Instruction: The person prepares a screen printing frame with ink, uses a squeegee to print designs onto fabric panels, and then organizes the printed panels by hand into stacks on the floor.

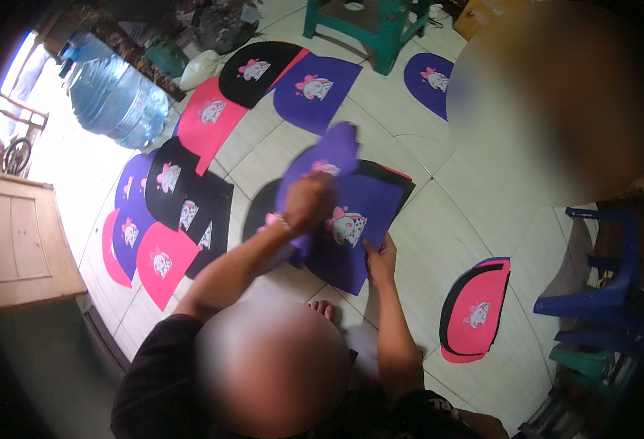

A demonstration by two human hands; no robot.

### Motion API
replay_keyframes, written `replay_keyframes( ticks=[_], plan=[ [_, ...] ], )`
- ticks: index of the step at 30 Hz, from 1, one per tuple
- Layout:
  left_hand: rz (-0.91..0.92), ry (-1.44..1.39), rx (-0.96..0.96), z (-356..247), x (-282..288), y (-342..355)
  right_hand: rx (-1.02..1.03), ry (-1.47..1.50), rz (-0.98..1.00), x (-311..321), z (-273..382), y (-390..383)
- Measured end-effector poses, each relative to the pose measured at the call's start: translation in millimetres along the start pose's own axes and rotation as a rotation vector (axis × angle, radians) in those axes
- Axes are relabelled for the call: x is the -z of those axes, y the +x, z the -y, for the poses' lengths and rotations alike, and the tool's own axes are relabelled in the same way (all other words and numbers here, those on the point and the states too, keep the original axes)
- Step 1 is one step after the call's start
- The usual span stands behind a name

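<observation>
My left hand, with a bracelet at the wrist, is closed on a purple dome-shaped panel printed with a cartoon animal wearing a pink bow. That panel is smeared by motion. My right hand grips the lower right edge of a stack of similar panels, thumb on top. Purple lies uppermost in this stack, with black and pink edges showing behind. A black panel shows partly behind my left hand. Beyond the hands, another purple panel lies on the tiled floor.
Black, pink and purple panels overlap along the left. A pink and black stack lies at the right. Around the edges are a water bottle, a green stool, a blue chair and a wooden cabinet. Blur hides the upper right.
</observation>
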State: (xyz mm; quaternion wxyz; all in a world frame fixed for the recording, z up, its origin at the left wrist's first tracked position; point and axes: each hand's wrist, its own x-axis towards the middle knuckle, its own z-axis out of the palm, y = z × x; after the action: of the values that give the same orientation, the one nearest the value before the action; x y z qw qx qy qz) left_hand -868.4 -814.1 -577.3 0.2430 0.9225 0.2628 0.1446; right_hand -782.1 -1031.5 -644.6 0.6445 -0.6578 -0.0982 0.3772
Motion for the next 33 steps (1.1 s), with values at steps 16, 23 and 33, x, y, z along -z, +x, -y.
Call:
replay_keyframes(
  ticks=[16,23,33],
  plan=[
    [-0.130,0.087,0.571,29,-23,-148,-0.110,-0.040,-0.065,6,-22,22],
    [0.078,-0.235,0.841,41,-16,-141,-0.007,-0.051,-0.076,2,-20,28],
    [-0.264,-0.782,0.680,54,121,-220,-0.208,-0.115,0.148,19,7,22]
  ],
)
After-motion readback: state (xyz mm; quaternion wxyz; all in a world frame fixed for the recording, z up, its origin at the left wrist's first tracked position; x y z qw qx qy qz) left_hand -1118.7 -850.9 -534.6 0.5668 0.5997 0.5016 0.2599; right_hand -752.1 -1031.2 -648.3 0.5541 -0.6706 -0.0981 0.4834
